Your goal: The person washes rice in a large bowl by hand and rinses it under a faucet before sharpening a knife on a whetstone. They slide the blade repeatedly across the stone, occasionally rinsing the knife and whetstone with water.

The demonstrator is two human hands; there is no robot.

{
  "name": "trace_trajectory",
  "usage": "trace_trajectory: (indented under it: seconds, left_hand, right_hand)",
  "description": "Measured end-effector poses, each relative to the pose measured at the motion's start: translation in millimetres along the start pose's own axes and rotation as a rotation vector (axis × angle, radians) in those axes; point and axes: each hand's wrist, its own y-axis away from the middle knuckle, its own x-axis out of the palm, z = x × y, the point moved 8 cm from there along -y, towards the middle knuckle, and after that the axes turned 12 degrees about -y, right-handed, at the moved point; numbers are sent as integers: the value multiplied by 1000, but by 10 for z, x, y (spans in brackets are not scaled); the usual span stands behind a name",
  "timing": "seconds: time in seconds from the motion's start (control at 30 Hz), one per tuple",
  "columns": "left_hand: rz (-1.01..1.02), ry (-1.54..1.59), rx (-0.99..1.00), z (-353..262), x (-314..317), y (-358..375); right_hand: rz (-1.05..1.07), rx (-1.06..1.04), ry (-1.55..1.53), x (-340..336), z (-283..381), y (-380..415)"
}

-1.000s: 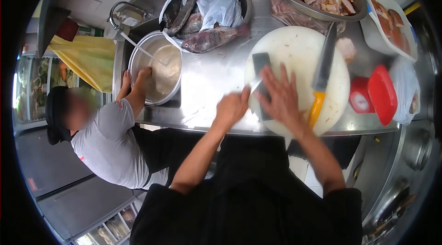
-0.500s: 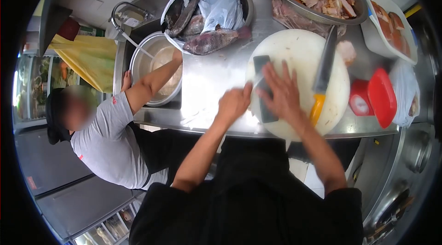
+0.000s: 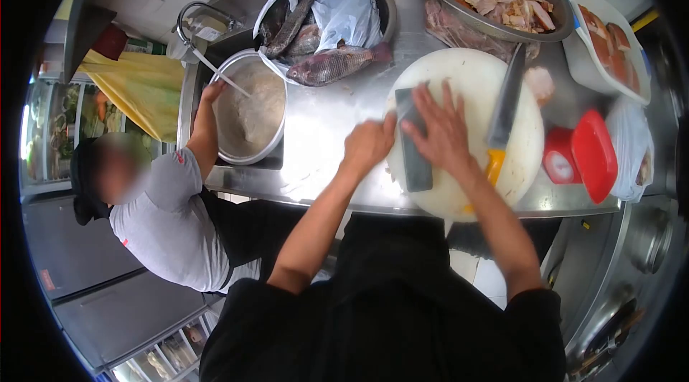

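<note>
A steel tabletop spans the view, and at its left end a person in a grey shirt reaches one hand to the rim of a pot, where a hose runs into cloudy liquid. A round white cutting board lies in front of the wearer. Behind it stands a metal bowl heaped with sliced meat, with a white tub of brown slabs at its right; farther left, another metal bowl holds fish in a plastic bag. A red scale stands right of the board. A yellow-handled knife lies across the board, its handle partly hidden by the right forearm. The right hand has its grip spread, palm down, thumb and fingers over the upper part of a dark sharpening stone on the board's left side. The left hand is curled just beside the stone's left edge; I cannot tell whether its grip pinches anything.
</note>
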Motion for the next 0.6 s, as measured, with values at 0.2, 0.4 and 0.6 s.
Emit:
trace_trajectory:
  seconds: [0.2, 0.4, 0.6]
  left_hand:
    - [82, 27, -20, 428, 225, 832]
    - [-6, -21, 9, 40, 56, -165]
    - [50, 15, 12, 112, 83, 322]
  right_hand:
    - [125, 29, -148, 77, 534, 795]
    - [-30, -18, -35, -3, -41, -95]
    - [29, -23, -65, 23, 175, 275]
